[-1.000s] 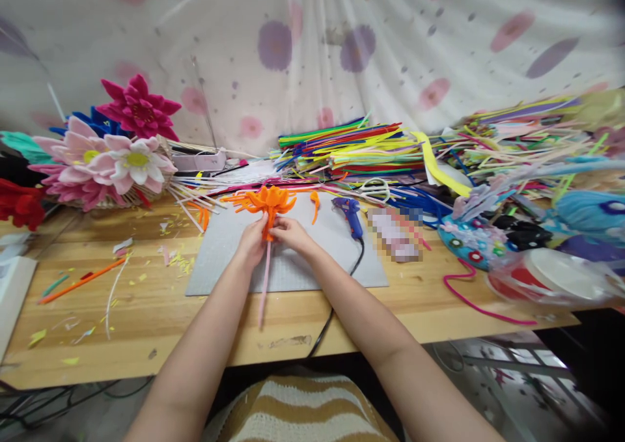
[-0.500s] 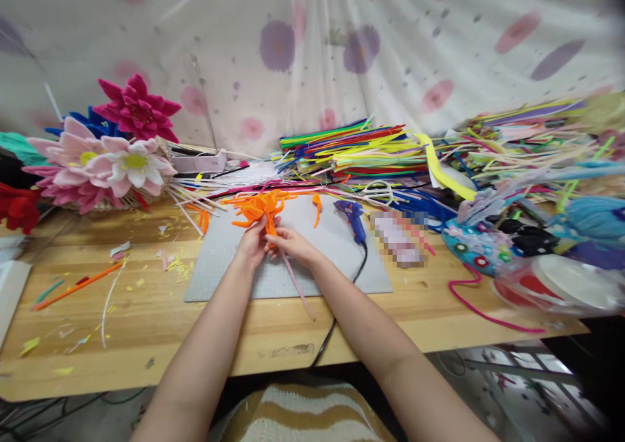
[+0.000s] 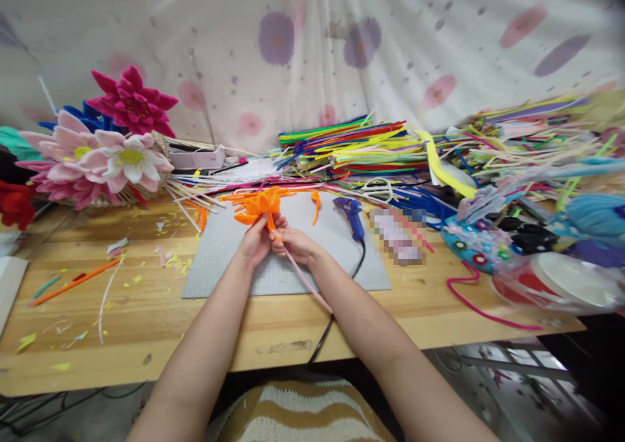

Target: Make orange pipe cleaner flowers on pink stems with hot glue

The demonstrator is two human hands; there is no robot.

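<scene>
My left hand (image 3: 256, 241) is closed around the base of an orange pipe-cleaner flower (image 3: 261, 204), whose petals fan out above the fingers. Close beside it, my right hand (image 3: 294, 244) pinches the lower orange part where it meets a pale pink stem (image 3: 307, 278). The stem slants down toward my right forearm. Both hands are over a grey cutting mat (image 3: 219, 269). A loose orange petal (image 3: 316, 206) lies on the mat to the right of the flower, and more orange pieces lie behind it, partly hidden.
A blue glue gun (image 3: 350, 215) rests on the mat's right side, its black cord running to the table's front edge. Bundles of pipe cleaners (image 3: 361, 146) and scissors (image 3: 379, 190) are behind. Finished flowers (image 3: 129, 159) stand at left; a plastic-wrapped tub (image 3: 561, 282) is at right.
The flower has turned a little in my hands, and the stem's lower end has swung to the right. My right hand has shifted slightly down the stem.
</scene>
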